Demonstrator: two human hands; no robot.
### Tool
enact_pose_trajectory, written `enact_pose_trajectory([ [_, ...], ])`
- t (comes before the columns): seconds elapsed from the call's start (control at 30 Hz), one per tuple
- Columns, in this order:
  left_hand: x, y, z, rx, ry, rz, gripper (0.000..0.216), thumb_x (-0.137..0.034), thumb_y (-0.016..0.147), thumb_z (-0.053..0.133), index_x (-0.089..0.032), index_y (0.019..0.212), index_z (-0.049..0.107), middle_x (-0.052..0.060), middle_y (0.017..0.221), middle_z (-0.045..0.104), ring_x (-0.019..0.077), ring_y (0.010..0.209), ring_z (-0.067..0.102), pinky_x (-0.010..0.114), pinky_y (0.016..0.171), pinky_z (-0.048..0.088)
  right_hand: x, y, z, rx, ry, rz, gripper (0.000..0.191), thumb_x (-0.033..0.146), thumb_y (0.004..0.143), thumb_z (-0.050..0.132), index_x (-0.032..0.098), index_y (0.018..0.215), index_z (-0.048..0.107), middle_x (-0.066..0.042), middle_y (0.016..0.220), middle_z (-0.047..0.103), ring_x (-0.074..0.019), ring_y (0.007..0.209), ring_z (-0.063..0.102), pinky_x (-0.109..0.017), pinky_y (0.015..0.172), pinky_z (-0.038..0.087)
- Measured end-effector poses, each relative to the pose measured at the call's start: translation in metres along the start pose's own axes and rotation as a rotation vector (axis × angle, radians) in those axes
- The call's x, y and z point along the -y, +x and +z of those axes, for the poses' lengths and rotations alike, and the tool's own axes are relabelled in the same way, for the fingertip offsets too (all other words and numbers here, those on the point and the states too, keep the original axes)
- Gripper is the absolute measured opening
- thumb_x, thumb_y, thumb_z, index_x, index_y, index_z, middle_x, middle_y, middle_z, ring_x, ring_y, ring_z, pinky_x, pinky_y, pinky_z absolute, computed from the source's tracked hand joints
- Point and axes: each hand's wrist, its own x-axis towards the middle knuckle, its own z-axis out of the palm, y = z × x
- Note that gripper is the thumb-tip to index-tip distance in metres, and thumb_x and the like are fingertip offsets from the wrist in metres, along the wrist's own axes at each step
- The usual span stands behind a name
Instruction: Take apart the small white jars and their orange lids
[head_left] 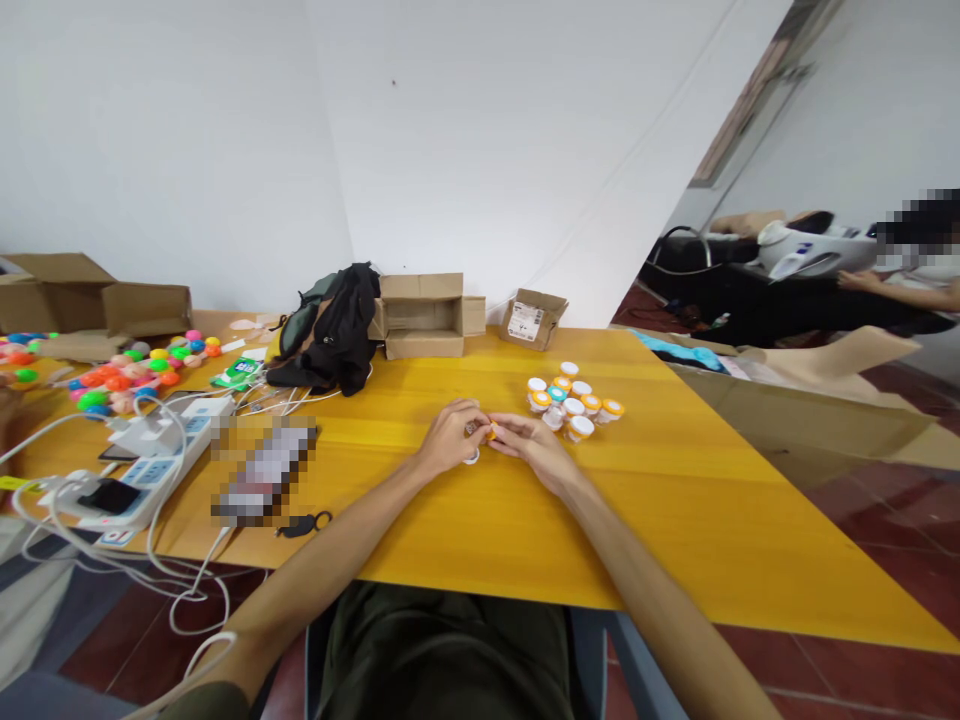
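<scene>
My hands: I see my left hand (450, 435) and my right hand (529, 445) meeting in the middle of the yellow table (675, 540), fingertips close together.
What they hold: both hands pinch one small pot with an orange lid (489, 432) between them. The left hand is closed on the pot part, and the right fingers are closed on the lid side.
Under the hands: a little white lid (472, 458) lies on the table, just below my left fingers.
Step, as I judge it: I think the lid is being turned on or off (I cannot tell which way).
Next move: it needs a steady hold with the left hand and a small twist with the right.
A bit farther: the bunch of little pots (571, 402) stands near my right hand, not touching it.
Far back: an open cardboard box (424, 315) and a black bag (337, 330).
</scene>
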Motion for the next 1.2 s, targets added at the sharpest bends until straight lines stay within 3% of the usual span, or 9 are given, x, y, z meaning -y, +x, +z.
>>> enact_pose_trajectory([
  [0.27, -0.003, -0.002, -0.004, 0.022, 0.027, 0.073, 0.01, -0.017, 0.088, 0.063, -0.02, 0.079, 0.067, 0.004, 0.082, 0.069, 0.0196, 0.086, 0.064, 0.034, 0.082, 0.051, -0.003, 0.004, -0.006, -0.041, 0.019, -0.035, 0.035, 0.04, 0.061, 0.091, 0.025, 0.09, 0.079, -0.004, 0.098, 0.078, -0.0237, 0.099, 0.072, -0.047, 0.101, 0.054],
  [0.43, -0.006, -0.006, -0.008, 0.167, 0.151, 0.174, 0.014, -0.014, 0.088, 0.058, -0.021, 0.077, 0.065, 0.004, 0.081, 0.068, 0.0208, 0.086, 0.063, 0.035, 0.086, 0.051, -0.005, 0.008, -0.013, -0.135, 0.043, -0.061, 0.038, 0.041, 0.057, 0.092, 0.026, 0.088, 0.078, -0.002, 0.091, 0.077, -0.0233, 0.096, 0.071, -0.047, 0.101, 0.055],
  [0.6, -0.009, -0.005, -0.009, 0.293, 0.227, 0.178, 0.014, -0.013, 0.083, 0.061, -0.022, 0.073, 0.063, 0.003, 0.076, 0.066, 0.0223, 0.086, 0.063, 0.036, 0.087, 0.051, -0.009, 0.01, -0.016, -0.151, 0.036, -0.079, 0.034, 0.04, 0.06, 0.091, 0.026, 0.088, 0.077, -0.004, 0.094, 0.077, -0.0253, 0.102, 0.07, -0.049, 0.102, 0.054],
  [1.03, -0.005, -0.007, -0.014, 0.289, 0.144, 0.107, 0.004, -0.019, 0.083, 0.065, -0.023, 0.081, 0.066, 0.003, 0.084, 0.065, 0.0228, 0.091, 0.063, 0.036, 0.088, 0.051, -0.006, 0.008, -0.016, -0.119, 0.047, -0.068, 0.035, 0.041, 0.061, 0.091, 0.026, 0.089, 0.077, -0.004, 0.096, 0.078, -0.026, 0.1, 0.072, -0.05, 0.103, 0.053],
  [1.2, -0.001, -0.006, -0.019, 0.287, 0.075, 0.09, 0.007, -0.019, 0.087, 0.063, -0.022, 0.081, 0.067, 0.001, 0.077, 0.066, 0.0195, 0.081, 0.062, 0.032, 0.08, 0.05, -0.006, 0.008, -0.014, -0.105, 0.054, -0.07, 0.032, 0.04, 0.065, 0.089, 0.026, 0.091, 0.077, -0.005, 0.097, 0.077, -0.028, 0.104, 0.072, -0.05, 0.105, 0.052],
])
